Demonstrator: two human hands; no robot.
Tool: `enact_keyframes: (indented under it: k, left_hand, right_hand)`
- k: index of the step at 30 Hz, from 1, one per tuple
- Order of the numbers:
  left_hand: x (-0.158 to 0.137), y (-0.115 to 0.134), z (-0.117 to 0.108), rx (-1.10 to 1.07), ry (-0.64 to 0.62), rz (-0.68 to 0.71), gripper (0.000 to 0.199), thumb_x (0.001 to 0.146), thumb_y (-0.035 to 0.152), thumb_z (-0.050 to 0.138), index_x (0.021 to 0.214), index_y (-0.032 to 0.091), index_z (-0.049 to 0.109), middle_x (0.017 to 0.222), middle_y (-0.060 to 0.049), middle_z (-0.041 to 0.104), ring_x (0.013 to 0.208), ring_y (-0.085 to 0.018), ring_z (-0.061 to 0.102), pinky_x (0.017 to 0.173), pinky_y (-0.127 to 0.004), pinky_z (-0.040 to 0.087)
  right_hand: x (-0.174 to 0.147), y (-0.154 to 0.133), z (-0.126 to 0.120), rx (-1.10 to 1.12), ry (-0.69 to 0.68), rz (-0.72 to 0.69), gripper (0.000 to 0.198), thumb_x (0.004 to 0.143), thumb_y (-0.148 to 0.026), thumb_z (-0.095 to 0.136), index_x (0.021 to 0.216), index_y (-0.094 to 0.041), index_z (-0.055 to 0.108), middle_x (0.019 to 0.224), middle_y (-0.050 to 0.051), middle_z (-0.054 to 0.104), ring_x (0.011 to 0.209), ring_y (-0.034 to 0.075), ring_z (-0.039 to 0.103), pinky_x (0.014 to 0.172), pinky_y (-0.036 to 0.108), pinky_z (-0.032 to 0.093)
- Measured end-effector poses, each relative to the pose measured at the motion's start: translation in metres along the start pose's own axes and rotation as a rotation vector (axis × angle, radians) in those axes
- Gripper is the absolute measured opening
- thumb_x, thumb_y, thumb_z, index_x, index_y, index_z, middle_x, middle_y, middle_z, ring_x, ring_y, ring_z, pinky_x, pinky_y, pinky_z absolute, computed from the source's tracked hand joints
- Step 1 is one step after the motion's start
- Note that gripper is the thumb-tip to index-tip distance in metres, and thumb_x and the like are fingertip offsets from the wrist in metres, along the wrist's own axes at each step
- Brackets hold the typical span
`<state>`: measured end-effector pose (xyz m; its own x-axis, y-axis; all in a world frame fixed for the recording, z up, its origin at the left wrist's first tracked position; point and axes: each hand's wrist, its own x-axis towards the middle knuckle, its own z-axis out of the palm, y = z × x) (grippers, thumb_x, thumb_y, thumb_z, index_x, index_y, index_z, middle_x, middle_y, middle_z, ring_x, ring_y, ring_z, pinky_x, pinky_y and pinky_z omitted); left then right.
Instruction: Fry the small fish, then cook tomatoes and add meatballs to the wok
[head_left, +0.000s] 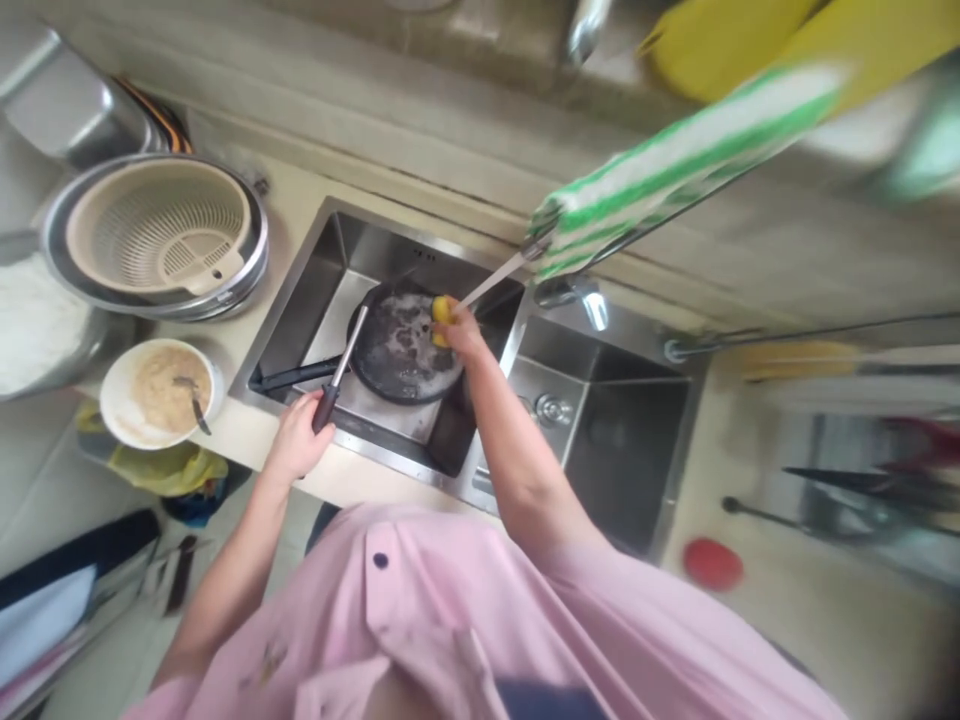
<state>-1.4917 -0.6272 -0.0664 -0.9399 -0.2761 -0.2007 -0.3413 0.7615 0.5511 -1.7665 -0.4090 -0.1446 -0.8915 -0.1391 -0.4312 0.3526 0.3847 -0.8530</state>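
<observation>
In the left basin of a double sink (341,215) lies a black frying pan (401,350), its inside wet with white suds. The pan's dark handle points left. My left hand (298,437), at the sink's front edge, is closed on a utensil (349,345) with a black handle and a narrow metal shaft. The shaft reaches over the pan's left side, and the tip's kind is unclear. My right hand (466,332) grips a yellow sponge (441,318) at the pan's right inner side. Just above this hand, a pale streak, water or a spout, slants down from the tap.
Left of the sink stand a beige colander (161,225) in metal bowls and a white bowl (161,395) of pasty mix with a spoon. A green-striped cloth (675,160) hangs over the tap. The right basin (626,440) has a drain; a red round object (712,563) lies beyond it.
</observation>
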Motion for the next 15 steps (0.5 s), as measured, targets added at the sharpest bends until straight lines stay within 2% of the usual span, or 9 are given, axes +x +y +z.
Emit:
enact_keyframes:
  k: [3,5,7,9,10,12,15]
  left_hand:
    - [0.000,0.002,-0.002,0.011,-0.009,-0.013,0.040,0.078,0.033,0.054,0.111,0.014,0.066,0.130,-0.016,0.067,0.123,-0.032,0.062,0.112,-0.046,0.047]
    - [0.001,0.004,-0.003,0.022,-0.014,-0.015,0.039,0.078,0.032,0.054,0.110,0.013,0.066,0.129,-0.016,0.067,0.123,-0.032,0.062,0.112,-0.046,0.047]
    - [0.001,0.006,-0.004,0.037,-0.021,-0.011,0.037,0.077,0.030,0.054,0.108,0.013,0.067,0.130,-0.017,0.066,0.124,-0.033,0.062,0.112,-0.048,0.047]
    - [0.001,0.007,-0.004,0.050,-0.030,-0.007,0.035,0.077,0.029,0.054,0.105,0.014,0.067,0.131,-0.017,0.065,0.124,-0.033,0.062,0.112,-0.049,0.046]
    - [0.001,0.007,-0.004,0.054,-0.036,-0.005,0.033,0.077,0.029,0.054,0.104,0.014,0.067,0.132,-0.017,0.065,0.123,-0.033,0.062,0.112,-0.049,0.046]
    - [0.001,0.007,-0.004,0.054,-0.047,0.005,0.032,0.078,0.028,0.054,0.104,0.014,0.067,0.131,-0.017,0.065,0.123,-0.032,0.062,0.112,-0.048,0.047]
    - [0.000,0.008,-0.003,0.044,-0.050,0.021,0.034,0.078,0.027,0.054,0.107,0.014,0.066,0.131,-0.016,0.065,0.122,-0.030,0.063,0.111,-0.043,0.049]
  right_hand:
    - [-0.002,-0.001,-0.005,0.009,0.102,-0.099,0.066,0.063,-0.028,0.081,0.126,-0.019,0.061,0.141,0.010,0.052,0.129,0.023,0.051,0.110,0.037,0.043]
    - [-0.006,-0.002,-0.008,0.032,0.154,-0.142,0.066,0.063,-0.029,0.082,0.124,-0.017,0.061,0.144,0.011,0.048,0.132,0.024,0.047,0.113,0.037,0.040]
    - [-0.011,-0.002,-0.010,0.069,0.144,-0.141,0.062,0.068,-0.031,0.079,0.124,-0.020,0.058,0.131,0.009,0.056,0.119,0.022,0.057,0.100,0.036,0.051]
    - [-0.017,0.001,-0.011,0.214,0.050,-0.068,0.059,0.071,-0.029,0.073,0.126,-0.025,0.052,0.107,0.001,0.063,0.093,0.017,0.065,0.074,0.030,0.055]
    - [-0.020,0.002,-0.012,0.329,-0.018,-0.011,0.059,0.072,-0.026,0.071,0.126,-0.028,0.050,0.095,-0.003,0.062,0.080,0.014,0.064,0.063,0.025,0.052]
    - [-0.024,0.003,-0.014,0.572,-0.141,0.114,0.059,0.070,-0.021,0.070,0.124,-0.031,0.048,0.078,-0.009,0.055,0.063,0.009,0.057,0.051,0.018,0.040]
    - [-0.023,0.001,-0.014,0.700,-0.155,0.228,0.044,0.074,-0.028,0.072,0.114,-0.029,0.052,0.070,-0.011,0.049,0.051,0.006,0.046,0.044,0.015,0.029]
